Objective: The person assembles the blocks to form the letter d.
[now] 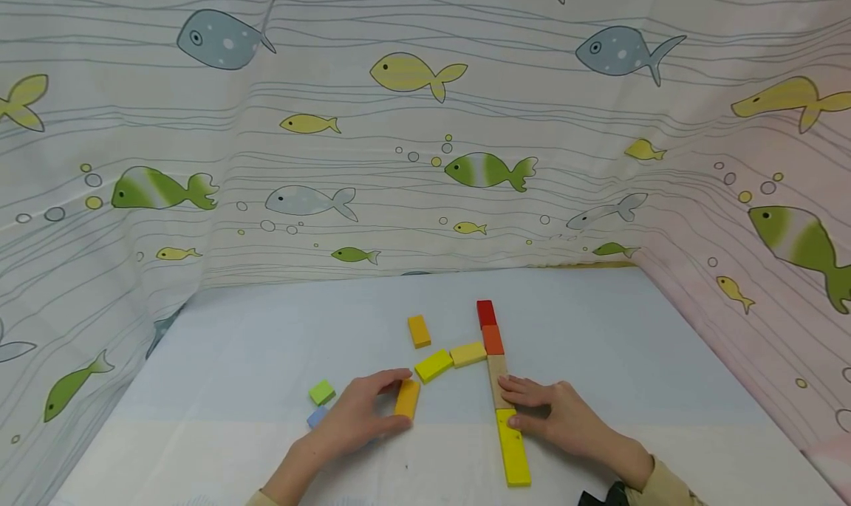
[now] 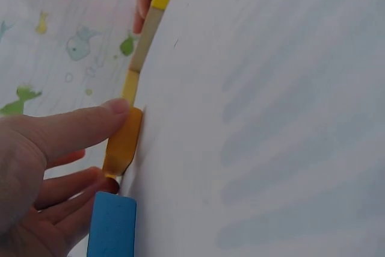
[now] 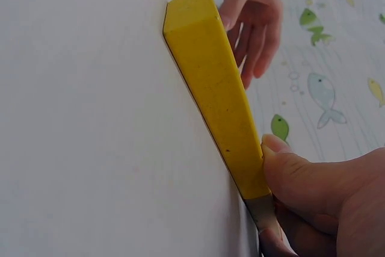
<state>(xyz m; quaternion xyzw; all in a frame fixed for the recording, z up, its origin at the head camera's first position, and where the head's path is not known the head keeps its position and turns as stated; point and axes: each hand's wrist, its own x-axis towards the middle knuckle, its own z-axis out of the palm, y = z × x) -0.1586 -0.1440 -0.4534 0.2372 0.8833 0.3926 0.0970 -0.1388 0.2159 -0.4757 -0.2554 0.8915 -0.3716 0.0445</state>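
In the head view my left hand (image 1: 362, 410) holds an orange block (image 1: 408, 400) lengthwise, index finger at its far end and thumb at its near end. The left wrist view has the same orange block (image 2: 123, 142) between thumb and fingers. My right hand (image 1: 561, 417) touches the right side of a straight row of blocks. Its fingers reach a plain wood block (image 1: 499, 383), and its thumb rests against a long yellow block (image 1: 514, 447). Beyond these, an orange-red block (image 1: 492, 340) and a red block (image 1: 486, 313) continue the row.
A pale yellow block (image 1: 468, 354) and a yellow block (image 1: 433, 366) branch left from the row. Another orange block (image 1: 419, 332) lies farther back. Left of my left hand are a green block (image 1: 322, 393) and a partly hidden blue block (image 1: 318, 416). Fish-printed cloth (image 1: 412, 144) surrounds the white table.
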